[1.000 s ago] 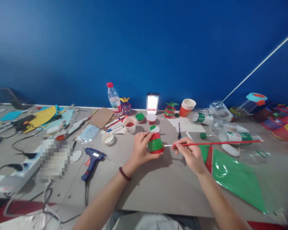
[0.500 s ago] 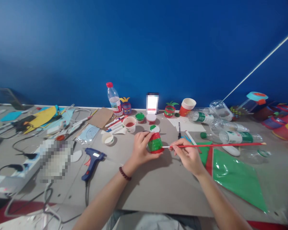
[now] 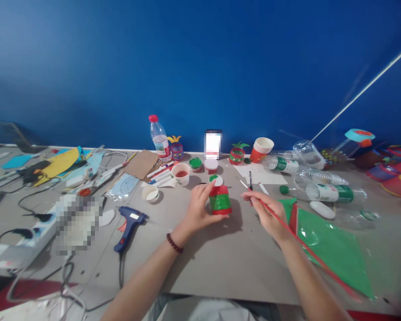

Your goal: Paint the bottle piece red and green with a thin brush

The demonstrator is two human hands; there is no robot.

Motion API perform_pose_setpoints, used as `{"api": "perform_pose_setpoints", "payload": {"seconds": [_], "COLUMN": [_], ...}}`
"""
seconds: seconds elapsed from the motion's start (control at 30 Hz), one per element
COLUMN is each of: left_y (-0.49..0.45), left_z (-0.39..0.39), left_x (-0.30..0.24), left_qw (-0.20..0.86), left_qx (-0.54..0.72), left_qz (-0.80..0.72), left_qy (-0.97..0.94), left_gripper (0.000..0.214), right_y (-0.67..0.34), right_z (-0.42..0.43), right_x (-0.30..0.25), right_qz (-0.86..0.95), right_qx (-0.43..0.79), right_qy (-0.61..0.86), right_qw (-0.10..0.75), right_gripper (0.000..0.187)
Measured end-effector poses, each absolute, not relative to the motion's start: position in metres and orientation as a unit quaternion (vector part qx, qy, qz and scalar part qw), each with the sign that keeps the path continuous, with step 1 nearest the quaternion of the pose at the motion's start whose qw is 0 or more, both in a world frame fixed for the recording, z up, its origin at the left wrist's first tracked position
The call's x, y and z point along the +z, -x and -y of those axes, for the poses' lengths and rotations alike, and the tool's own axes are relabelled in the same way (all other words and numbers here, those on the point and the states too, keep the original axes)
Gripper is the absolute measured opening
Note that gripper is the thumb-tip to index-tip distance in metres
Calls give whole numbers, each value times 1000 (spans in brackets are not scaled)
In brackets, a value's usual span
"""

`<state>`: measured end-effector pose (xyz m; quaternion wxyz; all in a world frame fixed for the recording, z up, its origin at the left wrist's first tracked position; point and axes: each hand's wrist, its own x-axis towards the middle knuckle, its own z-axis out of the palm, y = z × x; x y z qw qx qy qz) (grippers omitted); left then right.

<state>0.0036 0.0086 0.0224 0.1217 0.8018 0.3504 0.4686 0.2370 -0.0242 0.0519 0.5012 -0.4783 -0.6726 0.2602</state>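
Note:
My left hand (image 3: 200,206) grips a small cup-shaped piece (image 3: 221,200), painted red at both ends with a wide green band between. Thumb and forefinger span it from bottom to top. In my right hand (image 3: 266,214) is a thin paintbrush (image 3: 282,219) with a red handle; its tip points up and away, apart from the painted piece. Just behind the piece lies a white lid (image 3: 218,181) with green paint on it. Farther back are a jar of green paint (image 3: 195,164) and a red paint jar (image 3: 210,167). A paper cup of reddish liquid (image 3: 181,174) stands to their left.
A blue glue gun (image 3: 131,225) with its cord lies left of my arms, near a power strip (image 3: 36,236). Plastic bottles (image 3: 327,192) and a green sheet (image 3: 330,249) lie to the right. A bottle with a red cap (image 3: 159,141) stands by the blue wall.
The brush tip has left the painted piece and swung up, its handle now slanting down along my right forearm. My left hand has turned the piece more upright and shifted it slightly right.

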Motion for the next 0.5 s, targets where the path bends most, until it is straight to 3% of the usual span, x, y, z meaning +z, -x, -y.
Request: {"api": "perform_pose_setpoints", "payload": {"seconds": [0.07, 0.2, 0.5], "left_y": [-4, -4, -5], "left_z": [-7, -6, -5], "left_x": [23, 23, 25], "left_qw": [155, 195, 230], "left_qx": [461, 454, 417], "left_qz": [-346, -342, -341], "left_qy": [-802, -800, -811], "left_gripper": [107, 119, 134], "right_y": [-235, -229, -230], "right_z": [24, 27, 28], "right_x": [52, 51, 53], "right_qz": [722, 773, 783], "right_qx": [235, 234, 270], "right_qy": [462, 454, 447], "right_qw": [458, 376, 339], "right_gripper": [25, 68, 65]}}
